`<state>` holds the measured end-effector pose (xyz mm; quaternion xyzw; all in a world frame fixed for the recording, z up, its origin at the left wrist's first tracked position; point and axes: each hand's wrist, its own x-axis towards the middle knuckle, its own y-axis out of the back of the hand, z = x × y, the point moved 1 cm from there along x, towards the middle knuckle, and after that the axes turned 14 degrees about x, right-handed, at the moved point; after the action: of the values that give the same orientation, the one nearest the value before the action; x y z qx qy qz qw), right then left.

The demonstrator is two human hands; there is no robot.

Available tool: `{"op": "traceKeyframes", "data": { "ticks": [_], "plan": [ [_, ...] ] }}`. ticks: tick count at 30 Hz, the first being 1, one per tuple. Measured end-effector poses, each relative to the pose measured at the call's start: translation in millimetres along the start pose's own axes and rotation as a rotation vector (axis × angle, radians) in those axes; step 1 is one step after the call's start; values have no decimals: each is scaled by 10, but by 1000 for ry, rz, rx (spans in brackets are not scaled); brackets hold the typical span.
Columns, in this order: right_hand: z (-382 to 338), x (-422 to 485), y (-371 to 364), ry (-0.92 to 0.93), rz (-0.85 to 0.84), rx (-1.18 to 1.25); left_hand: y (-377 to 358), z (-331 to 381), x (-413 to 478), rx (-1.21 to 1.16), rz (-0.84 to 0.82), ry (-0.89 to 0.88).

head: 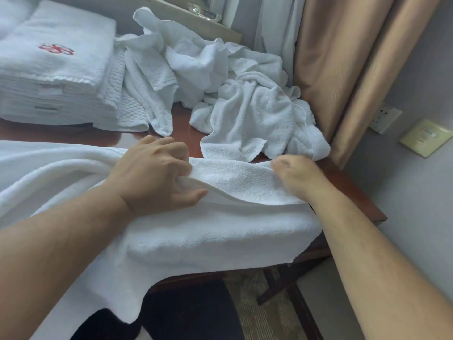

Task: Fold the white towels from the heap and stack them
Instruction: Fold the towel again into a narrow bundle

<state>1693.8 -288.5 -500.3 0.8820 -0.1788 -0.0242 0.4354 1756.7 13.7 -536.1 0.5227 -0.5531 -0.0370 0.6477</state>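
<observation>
A large white towel (208,231) lies spread over the near part of the wooden table (343,185) and hangs over its front edge. My left hand (157,177) grips a fold of this towel near its far edge, fingers curled into the cloth. At the towel's far right end my right hand (296,175) pinches the same raised fold. Behind the hands, a heap of crumpled white towels (220,82) covers the far right of the table. A stack of folded white towels (54,67) with a red emblem on top stands at the far left.
Tan curtains (343,57) hang just right of the heap. Wall sockets (426,136) sit on the grey wall at right. The table's right corner (377,217) is close to my right forearm. A patterned carpet (257,310) and dark table legs show below.
</observation>
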Motion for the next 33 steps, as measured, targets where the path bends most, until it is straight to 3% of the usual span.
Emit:
{"op": "traceKeyframes", "data": {
  "ticks": [1, 3, 7, 12, 14, 16, 18, 19, 22, 27, 29, 31, 33],
  "plan": [
    [-1, 53, -63, -94, -143, -74, 5, 2, 5, 3, -19, 1],
    [40, 149, -187, -184, -264, -235, 20, -1, 10, 16, -67, 6],
    [142, 242, -325, -302, -153, -255, 52, -60, -7, 209, -93, 66],
    [93, 205, -348, -340, -54, -336, 81, -171, -31, 327, -284, 107],
    [-97, 170, -361, -290, 44, -434, 110, -218, 12, 381, -333, 147],
    [-387, 90, -516, -98, 80, -288, 135, -250, 54, 454, -403, 172],
    [-577, -54, -798, 39, -85, -123, 133, -268, 59, 498, -453, 160],
    [-617, -125, -930, 72, -181, -155, 140, -286, 49, 487, -451, 157],
    [-570, -166, -1028, 69, -208, -264, 186, -466, -42, 407, -437, 211],
    [-797, -101, -972, -52, -223, -363, 478, -1090, -522, 273, -574, 483],
    [-1099, -197, -1093, 118, -102, -429, 648, -1260, -769, 194, -615, 559],
    [-1491, -385, -1335, 437, 19, -291, 811, -1385, -1000, 94, -604, 630],
    [-1934, -633, -1631, 702, -46, -84, 941, -1515, -1215, 105, -622, 663]
  ]
}}
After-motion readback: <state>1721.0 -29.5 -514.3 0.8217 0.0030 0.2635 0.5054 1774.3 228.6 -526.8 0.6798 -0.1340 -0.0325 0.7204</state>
